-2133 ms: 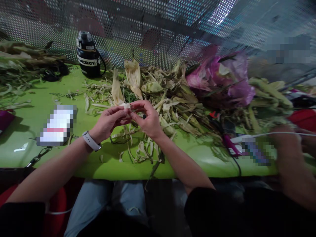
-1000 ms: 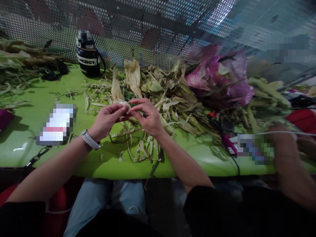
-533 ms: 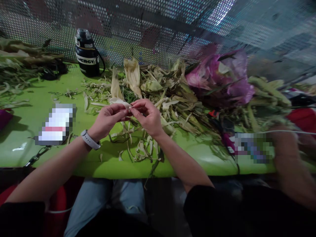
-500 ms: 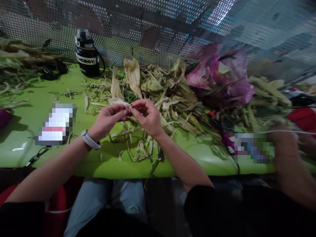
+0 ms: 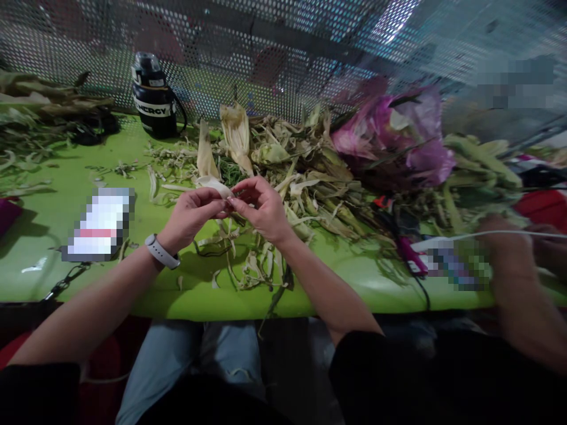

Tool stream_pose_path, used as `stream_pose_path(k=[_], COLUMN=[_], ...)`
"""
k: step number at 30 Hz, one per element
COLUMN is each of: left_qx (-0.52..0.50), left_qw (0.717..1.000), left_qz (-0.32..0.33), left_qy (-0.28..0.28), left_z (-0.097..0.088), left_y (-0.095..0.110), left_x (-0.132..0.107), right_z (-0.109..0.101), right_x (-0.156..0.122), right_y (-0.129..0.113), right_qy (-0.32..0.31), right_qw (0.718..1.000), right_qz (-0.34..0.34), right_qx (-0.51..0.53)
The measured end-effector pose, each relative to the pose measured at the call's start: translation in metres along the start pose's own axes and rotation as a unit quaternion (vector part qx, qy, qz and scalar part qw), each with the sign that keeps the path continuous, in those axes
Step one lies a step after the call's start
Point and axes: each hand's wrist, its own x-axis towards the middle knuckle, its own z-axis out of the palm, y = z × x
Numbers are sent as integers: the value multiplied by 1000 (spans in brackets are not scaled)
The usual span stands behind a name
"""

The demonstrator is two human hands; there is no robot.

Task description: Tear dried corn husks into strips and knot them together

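My left hand (image 5: pixel 191 213), with a white watch strap on its wrist, pinches a pale strip of corn husk (image 5: pixel 218 185) over the green table. Its fingertips meet those of my right hand (image 5: pixel 264 211), which is closed in a pinch at the strip's near end. The exact grip is partly hidden by the fingers. Just behind the hands stand two dry corn husks (image 5: pixel 237 134) beside some thin green strands (image 5: pixel 231 175). Torn husk strips (image 5: pixel 261 265) lie scattered below my hands.
A dark flask (image 5: pixel 154 106) stands at the back left, and a blurred phone (image 5: pixel 101 221) lies left of my arm. Heaped husks (image 5: pixel 328 206) spread rightward to a pink plastic bag (image 5: pixel 398 139). Another person's hand (image 5: pixel 505 242) is at the right. A perforated metal screen (image 5: pixel 199 59) borders the back.
My fingers have shifted slightly at the husk strip, and a little more of it shows. The other person's hand at the right has moved slightly, and a white strip there now reaches further left.
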Motion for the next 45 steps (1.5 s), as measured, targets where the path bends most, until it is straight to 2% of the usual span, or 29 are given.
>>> stream_pose_path(k=[6, 8, 13, 17, 22, 27, 34, 40, 45], left_qx=[-6, -9, -10, -7, 32, 44, 76, 101, 99], left_qw=[999, 999, 998, 999, 998, 997, 995, 992, 993], left_qz=[-37, -46, -58, -52, -49, -51, -32, 4, 15], left_qy=[1, 2, 14, -7, -28, -39, -56, -69, -68], left_z=[-1, -2, -4, -5, -8, -9, -7, -9, -11], left_y=[4, 5, 7, 8, 8, 8, 7, 5, 4], left_x=[1, 1, 4, 4, 5, 6, 6, 6, 7], right_z=[-2, -7, -23, -27, -28, -29, -28, -22, -11], right_x=[3, 4, 7, 9, 12, 12, 11, 11, 8], right_y=[4, 2, -8, -9, -5, -3, -1, 2, 3], right_qy=[17, 12, -46, -85, -106, -126, -120, -112, -72], right_qw=[999, 1000, 979, 965, 962, 966, 977, 992, 994], right_qz=[27, -1, -156, -172, -172, -151, -109, -16, 71], right_qx=[10, -7, -120, -176, -183, -166, -136, -58, 42])
